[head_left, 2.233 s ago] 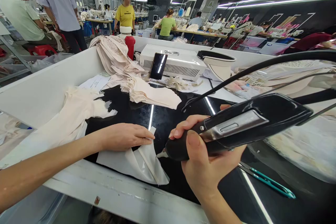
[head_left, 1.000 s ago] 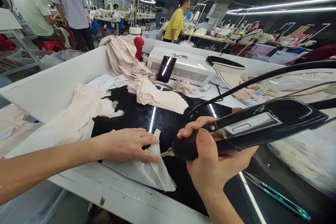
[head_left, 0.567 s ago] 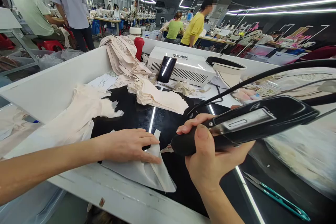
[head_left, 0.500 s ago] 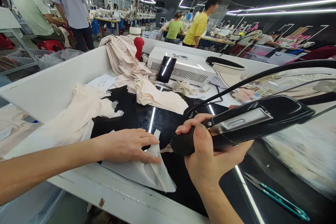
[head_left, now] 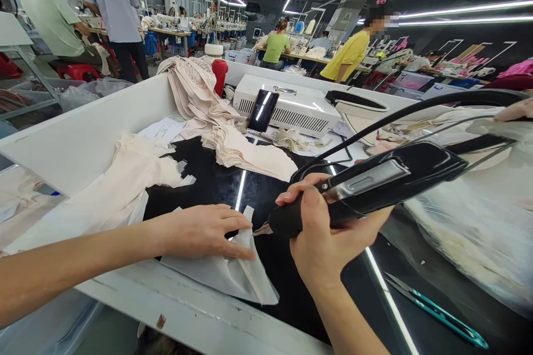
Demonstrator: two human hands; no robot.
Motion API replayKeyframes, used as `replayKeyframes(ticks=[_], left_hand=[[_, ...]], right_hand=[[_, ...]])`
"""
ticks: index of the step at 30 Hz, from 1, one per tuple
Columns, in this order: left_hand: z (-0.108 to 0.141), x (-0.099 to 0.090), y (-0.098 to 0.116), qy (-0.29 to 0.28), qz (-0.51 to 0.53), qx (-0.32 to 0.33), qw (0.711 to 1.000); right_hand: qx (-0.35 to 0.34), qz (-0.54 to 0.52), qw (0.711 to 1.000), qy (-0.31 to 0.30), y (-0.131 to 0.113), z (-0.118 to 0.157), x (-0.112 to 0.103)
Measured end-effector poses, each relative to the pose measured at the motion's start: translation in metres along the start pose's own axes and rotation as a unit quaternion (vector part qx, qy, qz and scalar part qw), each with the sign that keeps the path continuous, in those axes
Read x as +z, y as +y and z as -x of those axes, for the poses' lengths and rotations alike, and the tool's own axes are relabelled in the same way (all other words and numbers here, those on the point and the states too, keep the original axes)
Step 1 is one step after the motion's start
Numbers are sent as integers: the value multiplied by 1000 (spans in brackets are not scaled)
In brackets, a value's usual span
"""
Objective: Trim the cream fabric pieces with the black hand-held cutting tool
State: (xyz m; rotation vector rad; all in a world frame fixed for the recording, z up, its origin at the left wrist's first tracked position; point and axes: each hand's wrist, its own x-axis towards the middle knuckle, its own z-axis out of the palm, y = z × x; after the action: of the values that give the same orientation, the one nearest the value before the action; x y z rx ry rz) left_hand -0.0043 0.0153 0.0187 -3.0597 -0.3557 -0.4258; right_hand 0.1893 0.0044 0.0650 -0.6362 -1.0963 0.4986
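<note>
My left hand (head_left: 204, 233) lies flat with its fingers stretched over a pale, thin fabric piece (head_left: 245, 277) on the black tabletop (head_left: 287, 294). A narrow folded strip of that piece stands up by the fingertips. In my right hand (head_left: 328, 238) is a black corded hand tool (head_left: 375, 177) with a metal lever along its top. Its thin pointed tip reaches left, close to the fabric's upper edge beside my left fingers. Whether the tip touches the fabric I cannot tell.
Teal thread snips (head_left: 437, 308) lie at the right. Stacked cream fabric pieces (head_left: 250, 152), a phone (head_left: 263, 111) and a white vented box (head_left: 291, 102) stand behind. Another person's hand (head_left: 516, 110) is at the right edge, above plastic-wrapped fabric (head_left: 478, 216). A white rim (head_left: 104, 133) borders the table.
My right hand and the tool have shifted slightly left, while my left hand stays put. Another person's hand has appeared at the right edge; the person in yellow has moved right.
</note>
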Motion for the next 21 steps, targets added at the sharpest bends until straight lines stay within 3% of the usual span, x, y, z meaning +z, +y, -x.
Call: replayKeyframes(ticks=[4,15,21], left_hand=[[1,0,0,4,-5,-1,1000],[1,-5,1,-52,20,-18,998],[4,-7,4,-88,92,-94,987]], right_hand=[[-5,0,1000,11,2,-3,-1],[-6,1,1000,-1,5,-4,5],[-9,68,998,-5,0,-15,-20]])
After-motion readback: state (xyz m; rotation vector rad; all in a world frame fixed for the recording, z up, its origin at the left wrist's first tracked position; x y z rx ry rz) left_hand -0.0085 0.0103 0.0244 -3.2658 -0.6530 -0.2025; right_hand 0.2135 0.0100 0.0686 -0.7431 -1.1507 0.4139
